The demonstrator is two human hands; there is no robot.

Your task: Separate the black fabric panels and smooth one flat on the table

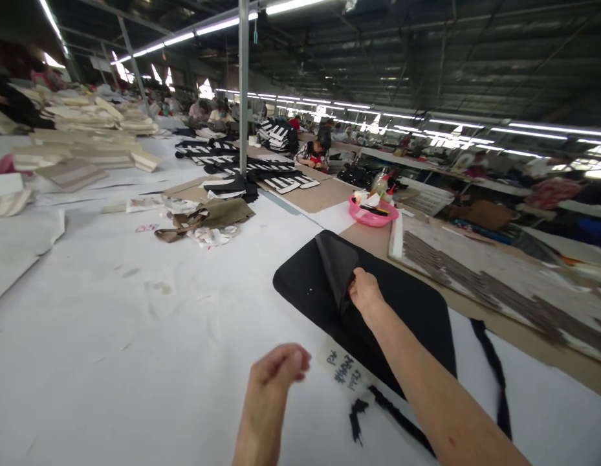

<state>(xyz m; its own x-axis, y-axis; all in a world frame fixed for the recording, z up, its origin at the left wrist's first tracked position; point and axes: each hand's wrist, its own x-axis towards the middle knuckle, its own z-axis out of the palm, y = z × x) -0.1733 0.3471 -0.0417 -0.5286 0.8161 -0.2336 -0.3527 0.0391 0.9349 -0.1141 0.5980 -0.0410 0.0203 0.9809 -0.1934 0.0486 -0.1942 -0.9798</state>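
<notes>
A stack of black fabric pieces (pixel 407 310) with rounded corners lies on the white table (pixel 135 336) in front of me. My right hand (pixel 364 292) pinches the top black piece (pixel 338 264) and peels it up, so its corner curls over. My left hand (pixel 279 367) hovers above the table to the left of the stack, fingers curled in with nothing visible in them. A white label with dark writing (pixel 343 370) lies at the stack's near edge. Thin black strips (pixel 494 369) trail across the table near my right arm.
A pink basket (pixel 372 213) with small items stands beyond the stack. A board with rows of grey strips (pixel 499 285) lies at the right. Olive fabric (pixel 213 217) and black-and-white pieces (pixel 281 178) lie farther back by a metal post (pixel 243 84). Cream stacks (pixel 87 142) fill the far left. Other people work in the distance.
</notes>
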